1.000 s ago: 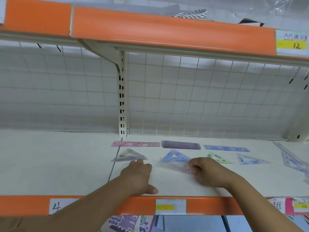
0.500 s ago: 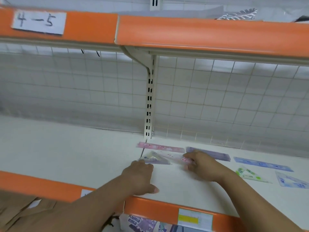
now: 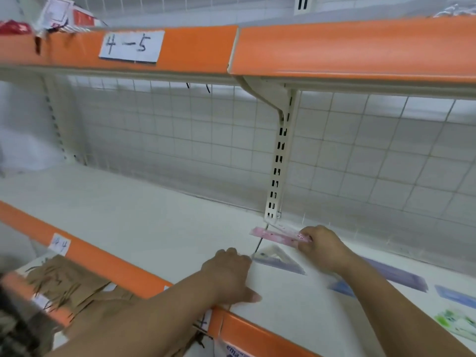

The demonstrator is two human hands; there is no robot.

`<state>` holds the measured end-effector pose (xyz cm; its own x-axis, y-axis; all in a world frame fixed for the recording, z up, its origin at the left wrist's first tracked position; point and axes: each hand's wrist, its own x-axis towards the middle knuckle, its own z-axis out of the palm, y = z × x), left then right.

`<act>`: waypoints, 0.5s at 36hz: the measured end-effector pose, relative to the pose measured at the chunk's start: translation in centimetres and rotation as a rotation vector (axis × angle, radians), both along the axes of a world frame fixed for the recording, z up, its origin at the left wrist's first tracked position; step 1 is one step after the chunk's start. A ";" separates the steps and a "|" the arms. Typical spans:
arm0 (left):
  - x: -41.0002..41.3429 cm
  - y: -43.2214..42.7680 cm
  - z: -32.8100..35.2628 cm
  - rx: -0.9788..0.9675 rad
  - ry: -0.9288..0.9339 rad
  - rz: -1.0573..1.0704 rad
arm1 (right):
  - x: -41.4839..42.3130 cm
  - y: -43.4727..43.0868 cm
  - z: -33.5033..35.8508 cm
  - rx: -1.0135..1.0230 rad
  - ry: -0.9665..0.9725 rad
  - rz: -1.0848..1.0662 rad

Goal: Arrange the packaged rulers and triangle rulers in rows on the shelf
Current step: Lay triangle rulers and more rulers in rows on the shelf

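On the white shelf [image 3: 154,228], my right hand [image 3: 322,247] pinches the right end of a pink packaged ruler [image 3: 273,234] near the upright post. In front of it lies a clear triangle ruler [image 3: 278,258] in purple-tinted wrap. My left hand [image 3: 231,274] rests flat on the shelf, fingers curled, next to the triangle's left corner and holding nothing. Farther right lie a purple ruler pack [image 3: 394,275], a blue triangle ruler [image 3: 340,288] partly hidden by my arm, a blue ruler [image 3: 456,296] and a green triangle ruler [image 3: 458,323].
An orange shelf lip [image 3: 128,274] runs along the front edge with a "4-4" label [image 3: 60,244]. The upper shelf's orange lip [image 3: 334,47] carries a "4-5" label [image 3: 131,46]. A slotted post [image 3: 278,163] and wire-grid back stand behind. Brown cardboard [image 3: 64,284] sits below left.
My right hand moved from the front row toward the back and now grips the pink ruler's end. The camera swung left. My left hand stayed in place.
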<state>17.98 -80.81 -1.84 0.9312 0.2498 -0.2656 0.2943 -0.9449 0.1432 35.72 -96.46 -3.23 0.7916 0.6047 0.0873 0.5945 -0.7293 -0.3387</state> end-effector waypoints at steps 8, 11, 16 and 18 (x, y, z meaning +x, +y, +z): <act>0.1 0.5 -0.2 0.013 0.014 0.077 | 2.0 1.2 -1.2 -0.100 -0.034 0.049; 0.1 0.5 -0.5 0.020 0.022 0.099 | 2.4 1.5 -1.6 -0.123 -0.045 0.061; 0.3 0.4 -0.8 0.055 0.035 0.113 | 3.0 1.9 -1.8 -0.185 -0.086 0.092; 0.3 0.3 -0.8 0.048 0.035 0.119 | 3.0 2.0 -2.0 -0.199 -0.093 0.109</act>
<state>18.31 -80.50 -2.66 0.8845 0.3713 -0.2824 0.4090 -0.9084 0.0866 38.76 -94.44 -5.20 0.7149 0.6987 0.0275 0.6952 -0.7060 -0.1348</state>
